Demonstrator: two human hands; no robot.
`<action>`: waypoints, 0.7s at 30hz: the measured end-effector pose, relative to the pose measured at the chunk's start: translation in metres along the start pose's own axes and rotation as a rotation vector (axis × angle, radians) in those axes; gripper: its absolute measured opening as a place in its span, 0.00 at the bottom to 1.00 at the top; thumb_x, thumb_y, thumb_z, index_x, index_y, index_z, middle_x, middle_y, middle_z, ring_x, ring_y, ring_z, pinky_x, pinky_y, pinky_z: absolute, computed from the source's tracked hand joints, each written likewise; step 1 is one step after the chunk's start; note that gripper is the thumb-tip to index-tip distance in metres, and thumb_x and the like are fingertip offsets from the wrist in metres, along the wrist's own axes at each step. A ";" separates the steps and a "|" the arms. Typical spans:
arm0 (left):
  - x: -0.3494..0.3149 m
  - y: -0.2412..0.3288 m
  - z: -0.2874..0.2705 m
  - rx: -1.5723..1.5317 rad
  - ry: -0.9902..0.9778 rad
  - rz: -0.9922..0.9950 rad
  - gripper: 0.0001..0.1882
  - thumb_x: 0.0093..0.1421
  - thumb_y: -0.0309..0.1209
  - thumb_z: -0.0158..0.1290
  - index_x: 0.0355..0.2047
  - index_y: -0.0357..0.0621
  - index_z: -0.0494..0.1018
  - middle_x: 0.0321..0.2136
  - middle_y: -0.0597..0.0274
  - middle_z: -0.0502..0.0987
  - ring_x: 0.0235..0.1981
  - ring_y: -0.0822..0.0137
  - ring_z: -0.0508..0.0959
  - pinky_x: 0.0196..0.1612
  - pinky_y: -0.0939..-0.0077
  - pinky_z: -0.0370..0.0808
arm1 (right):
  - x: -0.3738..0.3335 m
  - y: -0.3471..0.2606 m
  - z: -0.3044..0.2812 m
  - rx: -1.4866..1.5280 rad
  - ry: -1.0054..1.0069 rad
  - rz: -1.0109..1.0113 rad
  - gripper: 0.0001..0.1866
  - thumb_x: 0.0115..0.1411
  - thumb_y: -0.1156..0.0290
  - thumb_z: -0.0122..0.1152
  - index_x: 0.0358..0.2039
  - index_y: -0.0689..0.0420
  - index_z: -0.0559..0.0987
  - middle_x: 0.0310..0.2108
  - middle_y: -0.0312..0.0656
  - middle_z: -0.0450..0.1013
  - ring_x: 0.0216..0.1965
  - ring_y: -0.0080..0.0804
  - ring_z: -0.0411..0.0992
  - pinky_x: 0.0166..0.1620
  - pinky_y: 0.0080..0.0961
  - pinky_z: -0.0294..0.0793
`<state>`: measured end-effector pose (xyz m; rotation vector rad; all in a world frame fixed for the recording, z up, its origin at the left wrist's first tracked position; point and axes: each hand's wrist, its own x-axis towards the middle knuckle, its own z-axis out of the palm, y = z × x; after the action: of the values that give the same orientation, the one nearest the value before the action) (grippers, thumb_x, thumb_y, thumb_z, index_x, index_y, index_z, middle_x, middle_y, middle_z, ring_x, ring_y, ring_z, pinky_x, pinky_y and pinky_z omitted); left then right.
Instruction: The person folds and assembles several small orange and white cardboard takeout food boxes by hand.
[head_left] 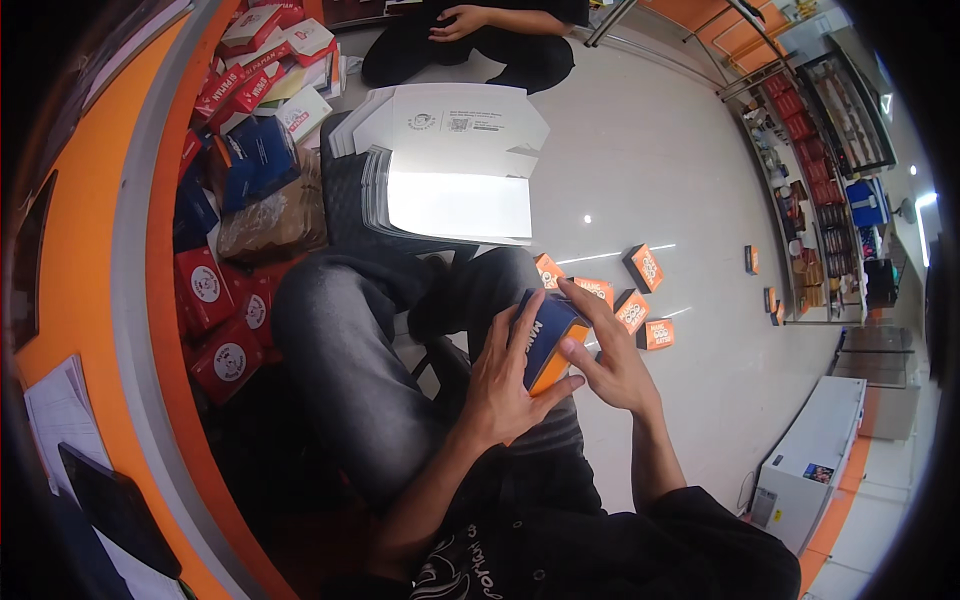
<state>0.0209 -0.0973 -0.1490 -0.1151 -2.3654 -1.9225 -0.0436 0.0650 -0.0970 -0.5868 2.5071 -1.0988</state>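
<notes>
Both of my hands hold one small carton [548, 340], dark blue on top with an orange side, above my lap. My left hand [505, 385] wraps its near side, fingers spread along the blue face. My right hand [608, 355] grips the far side, thumb pressing the orange edge. Just beyond it, several small orange cartons [632, 310] lie on the pale floor.
A stack of flat white carton blanks [455, 170] rests on a dark surface ahead of my knees. Red and blue boxes [255, 110] pile up at the left beside an orange curved counter [165, 300]. Another person [480, 35] sits at the top. Shelving [820, 170] stands at the right.
</notes>
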 end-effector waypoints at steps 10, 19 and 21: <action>-0.002 -0.006 -0.002 -0.056 -0.012 0.069 0.51 0.58 0.45 0.62 0.70 0.38 0.45 0.56 0.39 0.62 0.55 0.44 0.70 0.56 0.57 0.70 | -0.001 -0.005 -0.009 -0.134 -0.102 -0.026 0.39 0.65 0.44 0.52 0.67 0.59 0.60 0.67 0.56 0.56 0.69 0.55 0.53 0.67 0.48 0.55; -0.002 -0.005 -0.008 -0.240 -0.067 -0.002 0.41 0.68 0.43 0.50 0.71 0.37 0.42 0.57 0.43 0.62 0.57 0.52 0.68 0.58 0.63 0.67 | 0.003 -0.007 -0.012 -0.098 -0.153 0.022 0.44 0.66 0.42 0.48 0.70 0.61 0.51 0.67 0.61 0.54 0.69 0.57 0.51 0.68 0.49 0.52; -0.004 -0.007 -0.007 -0.208 -0.062 -0.009 0.41 0.69 0.44 0.48 0.71 0.36 0.41 0.57 0.43 0.61 0.58 0.52 0.68 0.59 0.63 0.66 | 0.004 -0.007 -0.008 -0.096 -0.158 0.026 0.45 0.66 0.41 0.48 0.70 0.61 0.50 0.67 0.61 0.55 0.69 0.57 0.52 0.68 0.49 0.53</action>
<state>0.0245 -0.1056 -0.1554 -0.1811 -2.1985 -2.1947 -0.0494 0.0640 -0.0871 -0.6395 2.4335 -0.8906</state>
